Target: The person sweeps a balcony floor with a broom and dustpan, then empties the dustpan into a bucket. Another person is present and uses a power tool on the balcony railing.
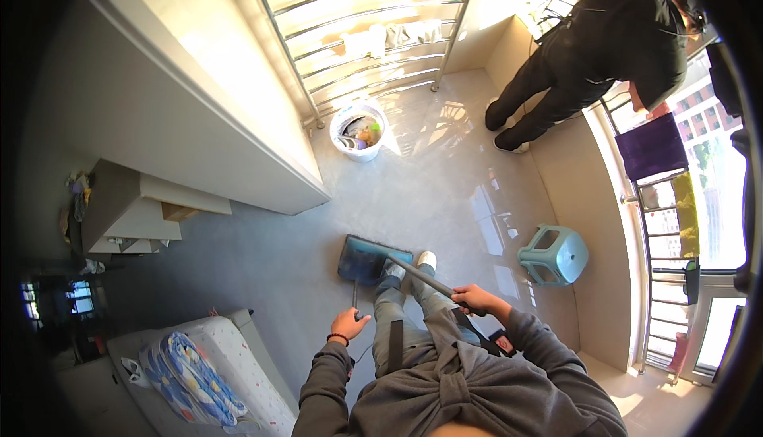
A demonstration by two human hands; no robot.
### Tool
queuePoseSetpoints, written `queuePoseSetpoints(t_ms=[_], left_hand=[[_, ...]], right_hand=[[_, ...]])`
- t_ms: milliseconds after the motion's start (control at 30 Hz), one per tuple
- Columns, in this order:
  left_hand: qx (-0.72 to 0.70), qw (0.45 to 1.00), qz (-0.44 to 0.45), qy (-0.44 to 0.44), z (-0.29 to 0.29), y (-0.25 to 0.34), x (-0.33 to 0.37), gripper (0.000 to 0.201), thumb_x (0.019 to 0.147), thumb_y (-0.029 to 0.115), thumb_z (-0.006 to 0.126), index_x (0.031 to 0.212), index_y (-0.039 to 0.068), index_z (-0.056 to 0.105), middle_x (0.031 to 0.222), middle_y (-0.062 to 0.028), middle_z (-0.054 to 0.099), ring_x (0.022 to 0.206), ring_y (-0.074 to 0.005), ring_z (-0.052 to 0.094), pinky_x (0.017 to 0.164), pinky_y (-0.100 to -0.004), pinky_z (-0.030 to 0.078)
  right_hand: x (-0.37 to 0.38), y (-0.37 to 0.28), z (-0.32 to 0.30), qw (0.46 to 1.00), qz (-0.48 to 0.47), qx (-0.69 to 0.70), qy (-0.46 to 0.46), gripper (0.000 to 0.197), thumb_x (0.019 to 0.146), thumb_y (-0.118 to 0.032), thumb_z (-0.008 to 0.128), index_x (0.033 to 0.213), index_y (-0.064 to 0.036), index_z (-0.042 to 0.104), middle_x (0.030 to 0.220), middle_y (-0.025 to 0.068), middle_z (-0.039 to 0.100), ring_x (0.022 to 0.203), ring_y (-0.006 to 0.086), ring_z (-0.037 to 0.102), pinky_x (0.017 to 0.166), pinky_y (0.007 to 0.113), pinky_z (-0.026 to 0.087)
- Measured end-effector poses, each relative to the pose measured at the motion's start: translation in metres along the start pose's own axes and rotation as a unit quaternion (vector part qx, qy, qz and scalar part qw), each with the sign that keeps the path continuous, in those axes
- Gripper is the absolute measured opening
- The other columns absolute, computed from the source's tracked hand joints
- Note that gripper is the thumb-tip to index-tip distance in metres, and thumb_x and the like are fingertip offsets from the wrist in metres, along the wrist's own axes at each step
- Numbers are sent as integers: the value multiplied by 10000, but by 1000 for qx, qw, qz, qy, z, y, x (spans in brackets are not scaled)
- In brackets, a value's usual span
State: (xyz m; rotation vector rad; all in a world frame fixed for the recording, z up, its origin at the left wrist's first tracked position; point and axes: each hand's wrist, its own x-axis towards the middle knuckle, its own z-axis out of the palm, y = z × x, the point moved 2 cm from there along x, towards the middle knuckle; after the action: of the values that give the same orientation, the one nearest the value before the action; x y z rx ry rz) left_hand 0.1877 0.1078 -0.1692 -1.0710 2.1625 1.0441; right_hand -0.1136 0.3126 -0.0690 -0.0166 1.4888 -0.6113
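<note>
My left hand, with a dark beaded bracelet at its wrist, is closed around the upright handle of a blue dustpan. The dustpan rests on the floor just ahead of my feet. My right hand grips the dark end of a long grey pole, probably a broom's. It slants down to the left toward the dustpan's right part. The broom's head cannot be told apart from the dustpan. My light shoes stand at the dustpan's right edge, partly behind the pole.
A white bucket holding mixed items stands ahead by a metal rack. At right is a light-blue plastic stool. Another person in dark clothes stands far right. A bed lies at lower left, below a cabinet wall.
</note>
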Motion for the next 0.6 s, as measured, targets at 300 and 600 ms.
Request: queuePoseSetpoints(t_ms=[300,600], left_hand=[[-450,809,-248,-284,85,-20,53,615,816,484,546,1062,-77,493,926,-150,593,746,-198,597,715,-293,466],[-399,850,-291,-182,90,34,59,185,769,192,510,807,26,581,726,-70,573,660,-177,495,589,-341,390]], right_hand=[[-79,58,-50,964,3,247,101,495,869,-235,516,1314,-97,347,637,35,506,466,84,461,384,249,393],[-93,129,-116,925,-27,261,274,280,841,-173,524,1066,-12,482,614,66,490,456,145,489,373,313,407]])
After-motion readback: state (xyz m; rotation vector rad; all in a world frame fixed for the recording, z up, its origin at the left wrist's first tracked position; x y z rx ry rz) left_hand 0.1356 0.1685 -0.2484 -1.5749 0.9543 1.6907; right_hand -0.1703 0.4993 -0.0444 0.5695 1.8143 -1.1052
